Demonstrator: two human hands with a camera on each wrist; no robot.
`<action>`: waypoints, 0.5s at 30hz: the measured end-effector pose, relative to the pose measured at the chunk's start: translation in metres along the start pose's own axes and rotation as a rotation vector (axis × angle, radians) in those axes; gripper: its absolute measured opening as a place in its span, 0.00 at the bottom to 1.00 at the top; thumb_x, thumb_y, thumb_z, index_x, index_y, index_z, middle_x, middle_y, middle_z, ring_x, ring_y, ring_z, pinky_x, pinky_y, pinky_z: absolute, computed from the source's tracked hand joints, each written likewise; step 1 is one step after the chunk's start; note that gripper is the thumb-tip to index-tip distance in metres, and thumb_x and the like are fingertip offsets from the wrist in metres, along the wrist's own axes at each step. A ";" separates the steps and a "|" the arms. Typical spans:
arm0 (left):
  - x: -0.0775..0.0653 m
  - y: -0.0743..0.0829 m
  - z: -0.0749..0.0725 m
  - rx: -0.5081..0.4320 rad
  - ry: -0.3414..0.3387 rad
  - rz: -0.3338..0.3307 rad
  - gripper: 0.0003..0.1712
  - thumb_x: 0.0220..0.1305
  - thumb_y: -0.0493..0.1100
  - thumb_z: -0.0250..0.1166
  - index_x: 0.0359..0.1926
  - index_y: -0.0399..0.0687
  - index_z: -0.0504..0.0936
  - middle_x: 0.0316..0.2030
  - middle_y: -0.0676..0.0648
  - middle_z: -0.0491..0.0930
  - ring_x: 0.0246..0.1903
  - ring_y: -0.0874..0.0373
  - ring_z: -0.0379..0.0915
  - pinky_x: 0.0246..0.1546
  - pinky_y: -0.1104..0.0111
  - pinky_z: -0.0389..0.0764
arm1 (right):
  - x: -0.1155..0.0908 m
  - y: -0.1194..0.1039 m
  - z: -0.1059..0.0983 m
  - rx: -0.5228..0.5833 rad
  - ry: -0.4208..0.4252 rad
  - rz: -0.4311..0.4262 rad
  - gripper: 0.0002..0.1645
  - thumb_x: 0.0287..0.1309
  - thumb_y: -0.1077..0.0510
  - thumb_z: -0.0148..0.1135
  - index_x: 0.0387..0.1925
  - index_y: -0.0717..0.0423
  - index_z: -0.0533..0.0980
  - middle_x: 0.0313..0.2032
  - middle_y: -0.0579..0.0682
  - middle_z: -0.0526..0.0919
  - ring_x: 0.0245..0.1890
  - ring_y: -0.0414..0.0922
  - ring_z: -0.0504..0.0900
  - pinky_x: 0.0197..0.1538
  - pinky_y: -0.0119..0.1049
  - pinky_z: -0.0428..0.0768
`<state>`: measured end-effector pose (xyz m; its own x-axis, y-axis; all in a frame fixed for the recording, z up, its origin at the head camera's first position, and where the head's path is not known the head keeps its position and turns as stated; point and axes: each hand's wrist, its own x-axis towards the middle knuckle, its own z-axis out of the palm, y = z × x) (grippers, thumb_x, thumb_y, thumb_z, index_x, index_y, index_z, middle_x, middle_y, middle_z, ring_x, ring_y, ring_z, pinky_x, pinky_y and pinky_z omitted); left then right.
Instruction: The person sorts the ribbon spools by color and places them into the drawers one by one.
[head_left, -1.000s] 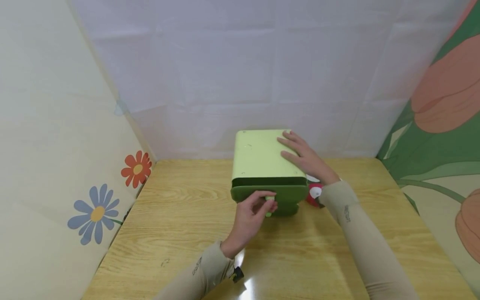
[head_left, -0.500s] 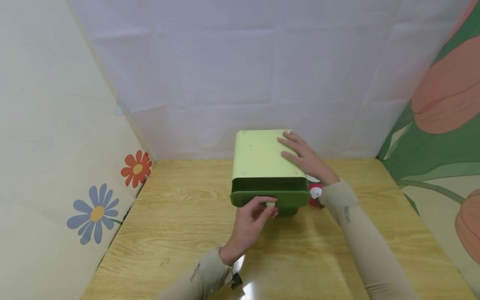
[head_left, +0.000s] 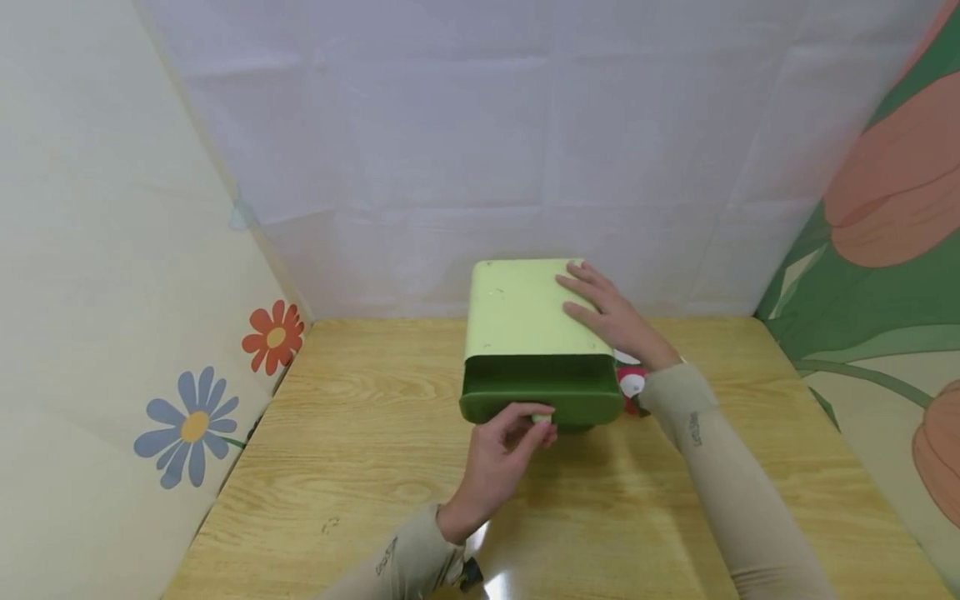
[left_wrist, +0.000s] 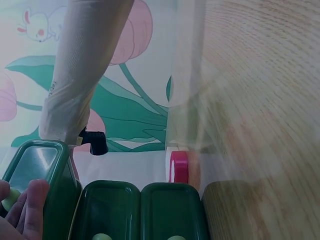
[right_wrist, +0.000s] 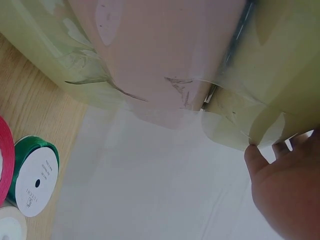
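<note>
Blue flower (head_left: 193, 427): printed on the left wall (head_left: 90, 208), below a red flower (head_left: 274, 337).
Left hand (head_left: 495, 458): on the near side of the cabinet (head_left: 525, 312); fingers and thumb drawn close, pinching a pale green knob (head_left: 542, 418).
Top drawer (head_left: 585, 407): dark green, partly out toward the person, with a gap between its front and the cabinet; it lies straight ahead of the left hand, the nearer of the two. Its front runs long from left to right, across the way it slides.
Lower drawers (left_wrist: 107, 210): two below it, fronts set further back.
Cabinet body: light green, standing on the wood-grain table (head_left: 360, 433).
Right hand (head_left: 611, 317): rests with fingers spread on the right part of the cabinet top.
Ribbon spools (right_wrist: 37, 175): pink, green and white, just right of the cabinet, partly hidden behind the right arm in the head view.
Tulips (head_left: 896, 183): painted, far right.
</note>
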<state>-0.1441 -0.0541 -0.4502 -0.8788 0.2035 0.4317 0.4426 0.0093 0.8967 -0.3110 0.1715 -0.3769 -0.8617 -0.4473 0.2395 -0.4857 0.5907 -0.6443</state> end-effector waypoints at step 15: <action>-0.014 0.005 0.000 -0.013 -0.006 0.006 0.10 0.74 0.42 0.65 0.51 0.45 0.85 0.37 0.37 0.90 0.37 0.53 0.89 0.41 0.62 0.90 | 0.001 0.000 0.000 -0.005 0.004 -0.002 0.34 0.79 0.39 0.48 0.79 0.41 0.60 0.83 0.46 0.48 0.84 0.47 0.37 0.80 0.66 0.43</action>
<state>-0.1297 -0.0567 -0.4518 -0.8749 0.2098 0.4366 0.4456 -0.0047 0.8952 -0.3114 0.1711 -0.3771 -0.8614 -0.4458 0.2436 -0.4881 0.5934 -0.6401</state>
